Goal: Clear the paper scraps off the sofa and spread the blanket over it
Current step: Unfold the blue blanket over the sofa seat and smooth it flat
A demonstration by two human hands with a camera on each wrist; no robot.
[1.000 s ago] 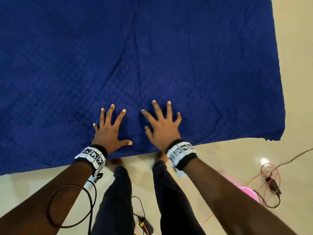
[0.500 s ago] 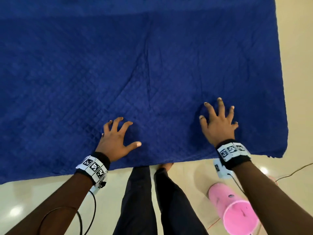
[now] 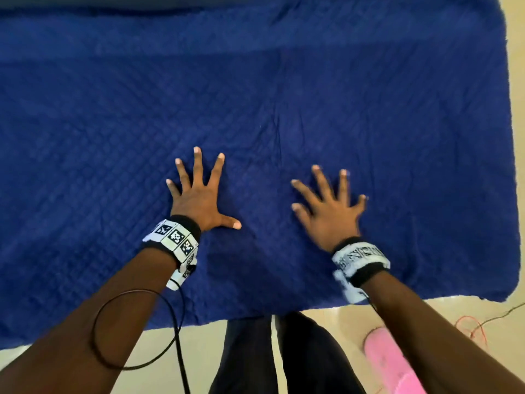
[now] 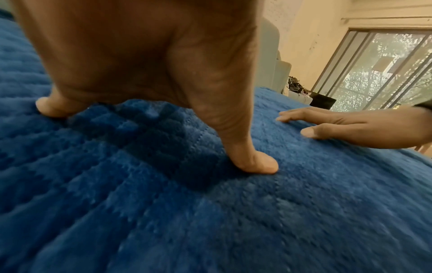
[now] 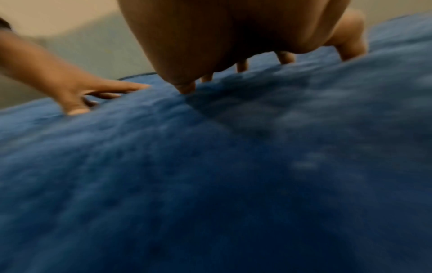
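A dark blue quilted blanket lies spread flat over the sofa and fills most of the head view; the sofa under it is hidden. My left hand rests palm down on it with fingers splayed, left of centre. My right hand lies flat on the blanket to the right, fingers spread, slightly blurred. In the left wrist view my left hand presses fingertips into the blanket, with the right hand beyond. The right wrist view shows the blurred blanket under my right hand. No paper scraps are visible.
The blanket's front edge hangs just before my legs on a cream floor. A pink cylinder lies on the floor at lower right, beside red and black wires. A window is at the far right.
Both hands have slid forward over the blanket. The left hand's curled fingers have straightened and spread, and the right hand has moved back left toward the middle.
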